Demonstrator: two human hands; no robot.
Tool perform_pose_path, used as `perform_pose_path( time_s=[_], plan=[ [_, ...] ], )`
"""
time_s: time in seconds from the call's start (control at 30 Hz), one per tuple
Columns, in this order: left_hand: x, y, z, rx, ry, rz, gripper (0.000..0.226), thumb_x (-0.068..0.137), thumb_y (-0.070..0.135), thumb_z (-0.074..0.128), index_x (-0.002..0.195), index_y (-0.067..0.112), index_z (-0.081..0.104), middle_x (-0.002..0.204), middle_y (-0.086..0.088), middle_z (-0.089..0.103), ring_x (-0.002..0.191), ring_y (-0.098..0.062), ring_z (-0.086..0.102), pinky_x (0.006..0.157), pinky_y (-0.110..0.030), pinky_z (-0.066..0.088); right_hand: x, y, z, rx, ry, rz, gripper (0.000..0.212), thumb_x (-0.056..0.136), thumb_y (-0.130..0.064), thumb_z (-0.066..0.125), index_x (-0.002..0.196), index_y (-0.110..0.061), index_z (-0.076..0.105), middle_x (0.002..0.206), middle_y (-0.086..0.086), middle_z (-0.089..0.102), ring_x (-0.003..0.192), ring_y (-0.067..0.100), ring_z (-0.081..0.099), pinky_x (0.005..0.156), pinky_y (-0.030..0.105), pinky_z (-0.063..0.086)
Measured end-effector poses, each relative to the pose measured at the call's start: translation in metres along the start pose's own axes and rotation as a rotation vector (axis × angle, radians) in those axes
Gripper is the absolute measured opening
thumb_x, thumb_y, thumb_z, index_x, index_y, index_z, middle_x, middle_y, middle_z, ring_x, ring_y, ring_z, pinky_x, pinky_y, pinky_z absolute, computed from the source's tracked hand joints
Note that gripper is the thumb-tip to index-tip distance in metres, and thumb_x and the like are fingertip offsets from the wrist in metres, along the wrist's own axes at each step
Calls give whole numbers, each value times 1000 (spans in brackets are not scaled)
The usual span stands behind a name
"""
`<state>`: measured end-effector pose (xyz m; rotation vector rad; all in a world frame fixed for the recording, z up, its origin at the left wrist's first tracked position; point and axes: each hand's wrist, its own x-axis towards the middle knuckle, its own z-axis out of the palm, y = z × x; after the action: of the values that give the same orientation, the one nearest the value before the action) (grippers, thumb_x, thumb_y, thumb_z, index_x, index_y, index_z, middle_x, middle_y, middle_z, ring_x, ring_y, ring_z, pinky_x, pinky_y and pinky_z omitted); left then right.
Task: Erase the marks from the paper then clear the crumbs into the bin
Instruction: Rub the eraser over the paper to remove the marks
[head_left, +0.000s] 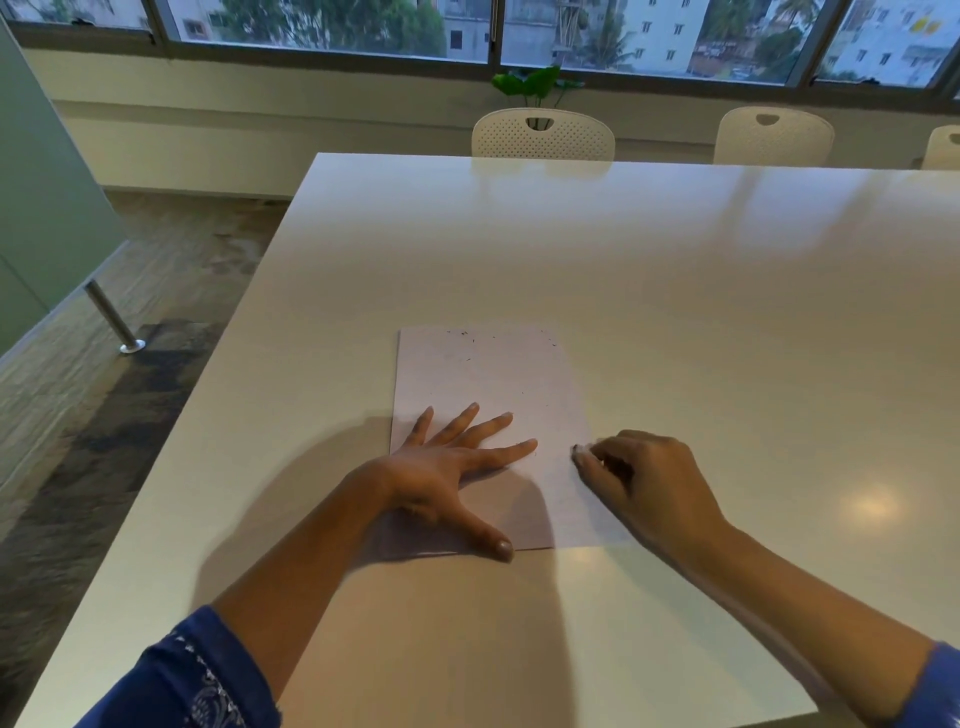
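Observation:
A white sheet of paper (493, 384) lies flat on the white table (675, 291). Small dark eraser crumbs (467, 343) are scattered near its far edge. My left hand (447, 467) lies flat on the paper's near left part, fingers spread and pressing it down. My right hand (644, 478) is at the paper's right edge, its fingers curled around a small eraser (577, 453) whose tip just shows and touches the paper. No bin is in view.
White perforated chairs (543, 136) stand along the table's far side, with a green plant (535, 85) behind them under the windows. The table's left edge drops to the floor, where a metal leg (111, 317) stands.

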<state>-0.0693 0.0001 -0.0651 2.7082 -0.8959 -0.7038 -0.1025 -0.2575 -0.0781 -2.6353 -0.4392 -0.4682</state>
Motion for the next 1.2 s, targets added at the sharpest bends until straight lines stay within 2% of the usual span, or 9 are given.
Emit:
perform_pose_path(
  time_s=[0.2,0.37,0.5,0.67,0.8,0.93,1.0,1.1,1.2],
  plan=[
    [0,-1,0,-2,0,4,111,70,74,70,150,59,-6,159,24,-27,141,-7,-38,114,-53,-26,-33,-33,5,144,-166,-162,39,99,-36,54,66,-17,60,60,-6,50,56,12,46,53,19,36],
    [1,-2,0,10,-1,1,112,70,75,69,150,58,-7,159,24,-28,141,-6,-39,114,-53,-27,0,4,-1,-25,8,-13,46,96,-35,60,56,-14,52,52,-3,46,48,15,43,51,31,32],
    [1,-2,1,2,0,5,112,69,76,69,149,60,-7,158,24,-29,140,-5,-40,114,-53,-27,-4,-8,5,1,0,0,45,97,-34,59,58,-13,54,54,-1,49,49,15,45,51,33,37],
    [2,-2,1,-1,1,16,109,72,73,69,150,58,-5,159,23,-27,141,-7,-38,114,-53,-26,-38,-52,13,142,-182,-179,36,98,-43,53,73,-22,69,61,-12,52,53,8,46,52,14,32],
    [1,-2,0,3,-1,9,111,71,74,69,150,58,-7,159,23,-29,141,-7,-40,113,-53,-27,-11,-23,9,43,-64,-93,43,97,-35,58,60,-14,55,55,-4,48,52,14,43,52,26,32],
    [1,-2,0,16,-5,4,111,71,75,68,150,58,-9,158,22,-30,140,-7,-40,113,-54,-27,5,-11,8,-23,14,45,46,95,-33,60,56,-11,54,52,1,49,49,17,44,51,33,37],
    [1,-2,1,15,-3,5,111,71,75,68,149,59,-9,159,23,-29,140,-7,-40,114,-54,-26,-8,-31,13,24,-29,-12,41,95,-31,60,58,-13,55,54,-2,50,50,16,45,52,30,35],
    [1,-2,1,9,7,7,109,73,72,70,149,60,-7,159,25,-27,141,-6,-39,114,-53,-26,-34,-62,16,130,-159,-146,37,97,-39,56,67,-18,63,60,-10,48,52,10,43,51,15,26],
    [1,-2,1,11,1,8,110,72,73,70,149,60,-7,158,25,-28,140,-5,-39,114,-54,-26,-32,-56,14,136,-207,-178,38,99,-43,52,70,-20,65,62,-11,47,54,8,43,53,13,30]
  ],
)
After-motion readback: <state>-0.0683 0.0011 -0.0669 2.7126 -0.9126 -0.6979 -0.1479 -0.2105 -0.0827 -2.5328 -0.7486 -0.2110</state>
